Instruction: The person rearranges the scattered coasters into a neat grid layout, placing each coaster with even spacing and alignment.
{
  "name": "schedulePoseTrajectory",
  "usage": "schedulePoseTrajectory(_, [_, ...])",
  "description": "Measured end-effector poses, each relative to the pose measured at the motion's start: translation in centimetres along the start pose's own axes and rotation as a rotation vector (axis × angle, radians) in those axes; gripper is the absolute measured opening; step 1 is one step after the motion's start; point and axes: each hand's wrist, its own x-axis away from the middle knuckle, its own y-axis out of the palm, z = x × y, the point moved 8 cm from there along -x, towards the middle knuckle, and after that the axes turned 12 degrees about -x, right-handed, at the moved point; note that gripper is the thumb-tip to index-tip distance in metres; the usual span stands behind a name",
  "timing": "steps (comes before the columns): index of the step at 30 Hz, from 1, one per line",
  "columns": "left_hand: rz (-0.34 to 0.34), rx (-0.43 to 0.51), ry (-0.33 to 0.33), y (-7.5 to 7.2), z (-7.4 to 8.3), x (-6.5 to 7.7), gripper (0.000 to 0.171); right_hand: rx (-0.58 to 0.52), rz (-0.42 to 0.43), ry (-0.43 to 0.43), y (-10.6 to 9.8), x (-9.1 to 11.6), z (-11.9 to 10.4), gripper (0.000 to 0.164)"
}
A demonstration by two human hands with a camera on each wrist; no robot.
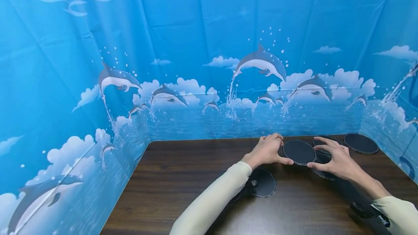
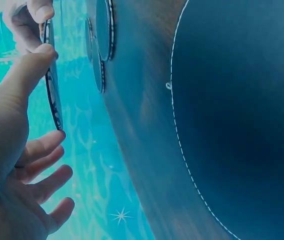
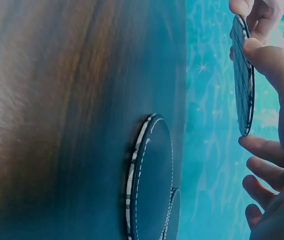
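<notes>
A round black coaster (image 1: pixel 299 152) with pale stitching round its rim is held up above the table between both hands. My left hand (image 1: pixel 268 149) pinches its left side between thumb and fingers, and my right hand (image 1: pixel 337 159) pinches its right side. In the left wrist view the coaster (image 2: pixel 54 95) is seen edge-on, the other left fingers spread below it. The right wrist view shows the held coaster's patterned underside (image 3: pixel 242 80). Under and behind the right hand lie a coaster (image 1: pixel 323 174) and another coaster (image 1: pixel 321 142), both partly hidden.
At the far right corner of the dark wooden table (image 1: pixel 183 169) lies a coaster (image 1: pixel 360 143). Nearer me, a coaster (image 1: pixel 263 184) lies beside another coaster (image 1: pixel 237 196), largely covered by the left sleeve. A blue dolphin-print curtain (image 1: pixel 196 64) borders the table behind and at the sides.
</notes>
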Motion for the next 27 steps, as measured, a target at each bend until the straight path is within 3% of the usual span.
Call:
schedulePoseTrajectory(9, [0.013,0.004,0.066,-0.3,1.3,3.1,0.059,0.013,-0.053,-0.027,0.5,1.9,-1.3,0.093])
schedulePoseTrajectory(21, [-0.035,-0.013,0.05,1.6,2.1,5.2,0.049,0.007,-0.122,0.018,2.1,3.8,-1.4,0.094])
schedulePoseTrajectory(27, [-0.046,-0.006,0.044,2.1,2.0,5.9,0.048,-0.006,-0.12,0.001,2.8,4.2,-1.7,0.077])
